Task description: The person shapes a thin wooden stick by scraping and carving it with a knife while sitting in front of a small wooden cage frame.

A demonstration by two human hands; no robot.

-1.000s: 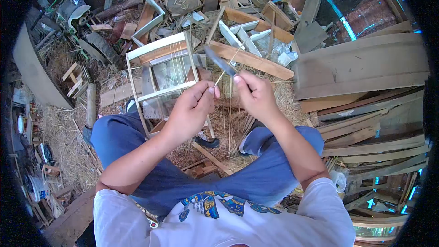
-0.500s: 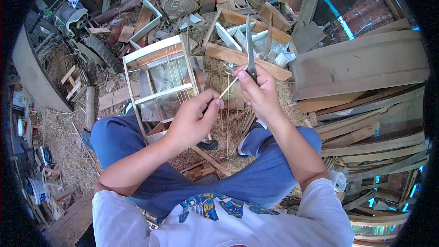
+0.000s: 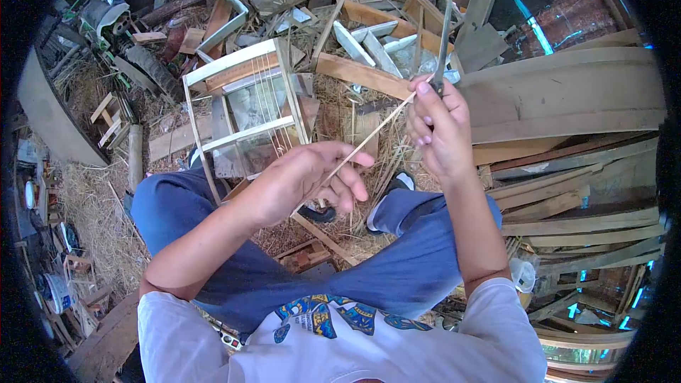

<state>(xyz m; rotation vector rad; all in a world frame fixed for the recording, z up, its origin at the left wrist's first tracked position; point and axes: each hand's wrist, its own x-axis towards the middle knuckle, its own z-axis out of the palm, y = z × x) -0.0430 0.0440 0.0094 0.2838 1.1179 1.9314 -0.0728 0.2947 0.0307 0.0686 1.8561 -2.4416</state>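
My right hand (image 3: 441,124) is closed round the dark handle of a knife (image 3: 445,39), whose blade points up and away. One end of a thin wooden stick (image 3: 383,126) meets the knife at the thumb of that hand. From there the stick slants down to the left, across my left hand (image 3: 308,177). The fingers of my left hand are spread and not wrapped round it. Beyond this hand, a pale wooden frame (image 3: 245,133) leans by my leg, with several thin rods running across its opening.
Scrap boards and broken frames (image 3: 365,50) pile up ahead. Long planks (image 3: 567,184) are stacked at the right beside a wide curved panel (image 3: 560,99). Straw (image 3: 99,198) covers the ground. A clear plastic container (image 3: 523,276) stands near my right elbow.
My right hand has moved right with the knife and stick. My left hand has gone from pinching the stick to spread fingers, and much more of the stick shows.
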